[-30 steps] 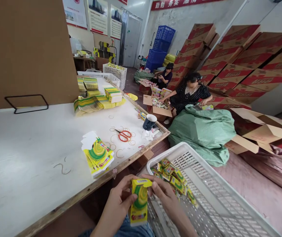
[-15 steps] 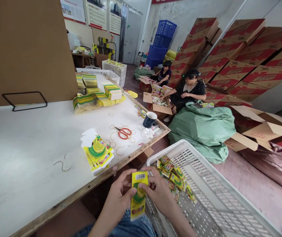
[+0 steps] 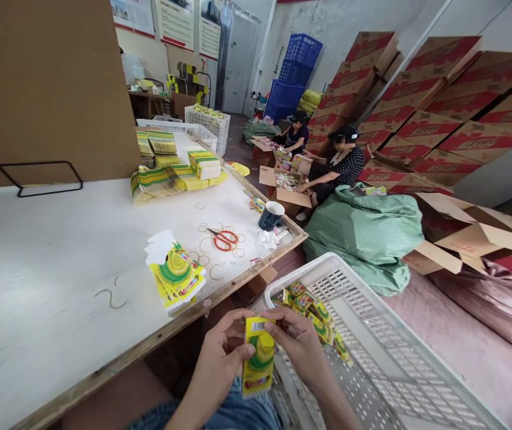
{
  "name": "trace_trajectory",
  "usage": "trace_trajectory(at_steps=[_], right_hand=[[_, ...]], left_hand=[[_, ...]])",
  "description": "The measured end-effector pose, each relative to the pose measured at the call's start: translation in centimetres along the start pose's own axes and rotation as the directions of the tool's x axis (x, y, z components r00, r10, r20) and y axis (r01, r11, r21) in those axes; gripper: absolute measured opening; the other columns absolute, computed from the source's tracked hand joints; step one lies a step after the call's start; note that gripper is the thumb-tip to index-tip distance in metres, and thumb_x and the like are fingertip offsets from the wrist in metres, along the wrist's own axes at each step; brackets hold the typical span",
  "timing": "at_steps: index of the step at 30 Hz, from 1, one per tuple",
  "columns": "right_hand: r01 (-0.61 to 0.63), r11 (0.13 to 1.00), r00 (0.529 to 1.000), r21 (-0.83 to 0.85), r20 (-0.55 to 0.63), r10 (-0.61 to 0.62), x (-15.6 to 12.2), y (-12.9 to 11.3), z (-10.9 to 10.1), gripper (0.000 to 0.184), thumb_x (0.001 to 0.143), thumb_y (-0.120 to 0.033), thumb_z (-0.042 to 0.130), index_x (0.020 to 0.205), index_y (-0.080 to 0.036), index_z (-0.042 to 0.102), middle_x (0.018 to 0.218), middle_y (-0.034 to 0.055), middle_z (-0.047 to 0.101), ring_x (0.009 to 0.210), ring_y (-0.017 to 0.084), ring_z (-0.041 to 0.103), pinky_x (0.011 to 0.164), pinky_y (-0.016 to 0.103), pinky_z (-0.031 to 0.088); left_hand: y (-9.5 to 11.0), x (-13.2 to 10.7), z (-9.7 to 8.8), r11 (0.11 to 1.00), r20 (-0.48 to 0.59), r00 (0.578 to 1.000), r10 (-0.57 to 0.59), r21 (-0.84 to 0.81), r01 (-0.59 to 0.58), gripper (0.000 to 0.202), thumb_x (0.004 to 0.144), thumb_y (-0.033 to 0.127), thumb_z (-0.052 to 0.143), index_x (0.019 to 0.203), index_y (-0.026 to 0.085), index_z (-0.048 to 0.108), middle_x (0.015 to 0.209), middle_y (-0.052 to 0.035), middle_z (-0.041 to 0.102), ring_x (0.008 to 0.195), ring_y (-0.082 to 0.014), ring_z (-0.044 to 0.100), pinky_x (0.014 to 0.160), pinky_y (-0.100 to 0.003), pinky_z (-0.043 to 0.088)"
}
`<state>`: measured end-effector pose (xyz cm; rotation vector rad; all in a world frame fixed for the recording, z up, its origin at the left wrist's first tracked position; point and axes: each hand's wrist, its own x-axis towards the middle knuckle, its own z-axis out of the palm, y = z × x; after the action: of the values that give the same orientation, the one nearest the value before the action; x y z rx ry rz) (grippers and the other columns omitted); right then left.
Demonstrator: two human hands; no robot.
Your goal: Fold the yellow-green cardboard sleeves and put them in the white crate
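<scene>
Your left hand (image 3: 222, 349) clamps the small box (image 3: 259, 365) roughly upright over your lap (image 3: 236, 413), likely steadying it while your right fingers (image 3: 278, 334) pinch its top corner. The cartons (image 3: 178, 278) and basket (image 3: 335, 259) sit nearby, seemingly for easy reach.

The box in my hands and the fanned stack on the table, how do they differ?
The box is held between the left hand and right hand; the stack lies on the table. The box is one piece; the stack has several, overlapping. The box shows a barcode near its top; the stack shows white flaps at its far end. Both are yellow with a green swirl.
</scene>
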<state>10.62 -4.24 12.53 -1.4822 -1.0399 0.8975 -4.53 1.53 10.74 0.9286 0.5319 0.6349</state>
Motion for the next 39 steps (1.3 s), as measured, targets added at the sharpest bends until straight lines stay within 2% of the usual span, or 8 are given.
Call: trace_trajectory(at_steps=[4,7,10,14,18,23,31,39], right_hand=[[-0.033,0.963,0.999,-0.268,-0.021,0.029,0.2,0.8,-3.0,0.021,0.079,-0.037,0.062,0.086,-0.02,0.072,0.083,0.0064,0.071,0.077,0.022,0.064,0.07,0.033,0.049],[-0.05,0.774,0.977,-0.631,-0.193,-0.095,0.6,1.9,-6.5,0.021,0.075,-0.037,0.062,0.084,-0.022,0.074,0.094,0.0093,0.069,0.092,0.029,0.059,0.087,0.045,0.042],[-0.1,0.759,0.971,-0.643,-0.23,-0.067,0.6,3.3,-7.7,0.028,0.072,-0.042,0.064,0.091,-0.023,0.074,0.099,0.0102,0.068,0.096,0.031,0.057,0.088,0.046,0.041],[-0.138,0.855,0.987,-0.5,-0.141,0.077,0.1,5.5,-4.5,0.031,0.074,-0.045,0.062,0.092,-0.021,0.073,0.087,0.0078,0.071,0.07,0.023,0.06,0.07,0.037,0.047],[-0.157,0.91,0.986,-0.385,-0.104,0.126,-0.1,7.6,-0.7,0.038,0.076,-0.048,0.06,0.091,-0.016,0.071,0.085,0.0095,0.072,0.073,0.024,0.063,0.07,0.036,0.048],[-0.183,0.958,0.983,-0.222,-0.053,0.176,0.1,8.8,1.4,0.051,0.078,-0.06,0.054,0.086,-0.013,0.071,0.071,0.0068,0.071,0.064,0.02,0.063,0.06,0.03,0.048],[-0.165,0.985,0.986,-0.046,-0.04,0.163,0.3,9.1,4.2,0.055,0.074,-0.066,0.055,0.083,-0.015,0.072,0.071,0.0062,0.069,0.061,0.018,0.06,0.057,0.028,0.046],[-0.146,0.989,0.985,0.017,-0.089,0.147,0.3,8.6,4.4,0.052,0.072,-0.066,0.057,0.076,-0.017,0.073,0.066,0.0055,0.068,0.062,0.022,0.062,0.06,0.032,0.049]], left_hand=[[-0.9,0.0,0.0,0.998,0.044,0.999,-0.033,0.063,0.03,0.057,0.07,0.027,0.073,0.121,0.02,0.048,0.107,-0.0098,0.066,0.093,-0.0224,0.063,0.082,-0.033,0.048],[-2.6,0.2,-0.7,0.98,-0.049,0.989,-0.14,0.134,0.145,0.071,0.06,0.032,0.081,0.122,0.018,0.049,0.112,-0.0123,0.06,0.097,-0.0241,0.059,0.088,-0.037,0.045],[-4.7,0.7,-1.7,0.969,-0.129,0.971,-0.201,0.121,0.217,0.072,0.052,0.036,0.085,0.113,0.013,0.055,0.1,-0.0122,0.059,0.083,-0.0222,0.06,0.082,-0.038,0.047],[-6.6,1.8,-2.6,0.962,-0.206,0.943,-0.261,0.03,0.273,0.064,0.052,0.037,0.084,0.106,0.015,0.058,0.094,-0.0089,0.062,0.081,-0.0201,0.061,0.079,-0.034,0.047],[-7.7,2.7,-3.2,0.934,-0.285,0.89,-0.356,-0.081,0.348,0.051,0.058,0.039,0.08,0.098,0.017,0.058,0.085,-0.0054,0.065,0.074,-0.0186,0.065,0.069,-0.03,0.049],[-8.5,3.9,-3.8,0.927,-0.347,0.859,-0.375,-0.163,0.338,0.034,0.069,0.027,0.074,0.095,0.015,0.057,0.084,-0.0043,0.068,0.072,-0.0166,0.067,0.072,-0.03,0.05],[-9.4,5.2,-3.8,0.937,-0.325,0.884,-0.335,-0.211,0.277,0.037,0.068,0.022,0.072,0.101,0.015,0.057,0.089,-0.009,0.072,0.088,-0.0231,0.069,0.08,-0.033,0.049],[-9.2,4.9,-3.7,0.947,-0.29,0.907,-0.306,-0.192,0.258,0.049,0.063,0.03,0.077,0.107,0.017,0.059,0.097,-0.0105,0.073,0.099,-0.027,0.066,0.088,-0.036,0.047]])
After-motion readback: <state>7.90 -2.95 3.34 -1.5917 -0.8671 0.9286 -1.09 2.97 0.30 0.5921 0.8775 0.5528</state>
